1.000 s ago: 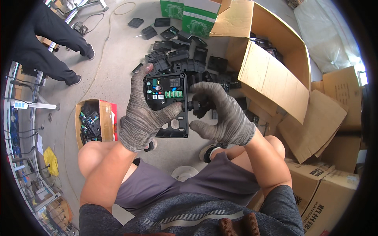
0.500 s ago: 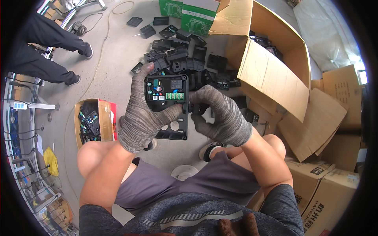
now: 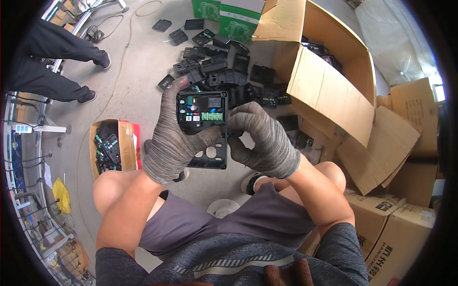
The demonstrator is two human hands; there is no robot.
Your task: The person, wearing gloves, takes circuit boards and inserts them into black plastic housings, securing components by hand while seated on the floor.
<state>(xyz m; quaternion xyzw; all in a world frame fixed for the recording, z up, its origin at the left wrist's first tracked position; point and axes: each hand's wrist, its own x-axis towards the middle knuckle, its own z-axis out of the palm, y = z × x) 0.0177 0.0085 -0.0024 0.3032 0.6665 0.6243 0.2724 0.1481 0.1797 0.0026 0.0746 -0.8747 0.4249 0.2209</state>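
Observation:
A black plastic housing (image 3: 218,156) hangs upright in front of me, its inner side facing me. In its upper part sits a circuit board (image 3: 200,106) with a green terminal block (image 3: 212,116); round holes show lower down. My left hand (image 3: 169,148), in a grey knit glove, grips the housing from the left, with the thumb across its front. My right hand (image 3: 269,143), gloved alike, is closed in a pinch at the housing's right edge. Between its fingers is a small black part (image 3: 235,133), mostly hidden by the glove.
Black housings (image 3: 214,64) lie heaped on the floor ahead. At left stands a small carton (image 3: 129,148) of boards and housings; at right, a large open carton (image 3: 329,95). Green boxes (image 3: 241,21) stand behind the heap. A person's legs (image 3: 62,71) are at far left.
My right hand has turned slightly at the housing's edge, its fingers now closer in and covering more of the small black part. The left hand and the housing have barely moved.

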